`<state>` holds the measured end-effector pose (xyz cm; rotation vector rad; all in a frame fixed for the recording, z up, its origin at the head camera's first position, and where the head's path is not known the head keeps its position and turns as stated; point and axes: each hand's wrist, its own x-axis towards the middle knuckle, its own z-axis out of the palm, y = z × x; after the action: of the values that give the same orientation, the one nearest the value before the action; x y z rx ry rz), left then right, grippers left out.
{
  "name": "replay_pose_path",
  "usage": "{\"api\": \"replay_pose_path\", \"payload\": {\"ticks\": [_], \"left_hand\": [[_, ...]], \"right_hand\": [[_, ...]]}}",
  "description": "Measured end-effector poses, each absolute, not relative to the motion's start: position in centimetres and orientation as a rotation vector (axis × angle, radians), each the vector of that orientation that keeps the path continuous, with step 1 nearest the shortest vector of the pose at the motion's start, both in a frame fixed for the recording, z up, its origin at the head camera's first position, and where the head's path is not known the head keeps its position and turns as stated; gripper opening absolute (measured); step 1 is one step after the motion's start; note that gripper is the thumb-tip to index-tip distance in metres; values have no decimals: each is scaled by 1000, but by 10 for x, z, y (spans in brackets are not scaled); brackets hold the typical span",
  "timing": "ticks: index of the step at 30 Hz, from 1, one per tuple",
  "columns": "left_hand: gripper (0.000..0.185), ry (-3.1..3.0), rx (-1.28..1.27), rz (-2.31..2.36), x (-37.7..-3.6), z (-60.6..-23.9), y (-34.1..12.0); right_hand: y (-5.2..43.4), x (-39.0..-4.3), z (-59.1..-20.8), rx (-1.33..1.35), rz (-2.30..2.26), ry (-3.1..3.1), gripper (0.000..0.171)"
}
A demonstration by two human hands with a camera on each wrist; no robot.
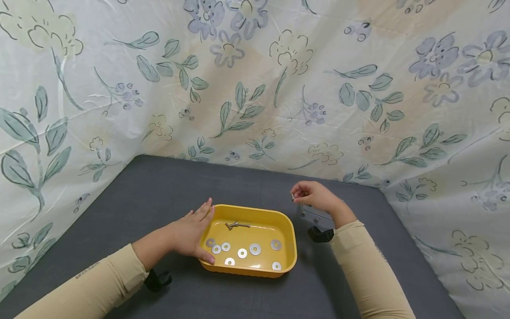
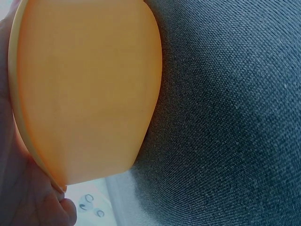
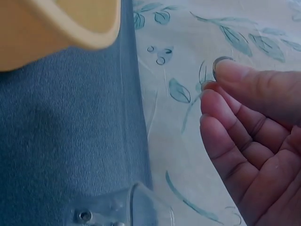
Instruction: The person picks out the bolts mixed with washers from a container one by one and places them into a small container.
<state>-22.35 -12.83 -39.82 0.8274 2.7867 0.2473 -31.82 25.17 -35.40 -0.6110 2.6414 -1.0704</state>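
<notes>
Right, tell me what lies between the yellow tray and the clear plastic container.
Only bare grey tabletop lies between the yellow tray and the clear plastic container, as the right wrist view shows.

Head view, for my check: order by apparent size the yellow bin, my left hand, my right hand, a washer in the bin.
1. Yellow bin
2. Left hand, spread
3. Right hand, curled; pose affects its apparent size
4. Washer

Head view bright; glare in yellow tray (image 1: 264, 231); wrist views hazy.
</notes>
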Motion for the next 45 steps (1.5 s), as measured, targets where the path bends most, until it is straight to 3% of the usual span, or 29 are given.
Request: {"api": "replay_pose_path", "payload": {"ticks": [11, 19, 45], "left_hand": [[135, 2791, 809, 227, -224, -400, -128], [134, 2786, 803, 242, -224, -400, -129], [134, 2785, 803, 257, -225, -400, -129]], "right_hand": [[270, -319, -354, -513, -1096, 2689, 24], [280, -320, -358, -399, -1063, 2750, 18], [311, -330, -380, -172, -1105, 2738, 29]]}}
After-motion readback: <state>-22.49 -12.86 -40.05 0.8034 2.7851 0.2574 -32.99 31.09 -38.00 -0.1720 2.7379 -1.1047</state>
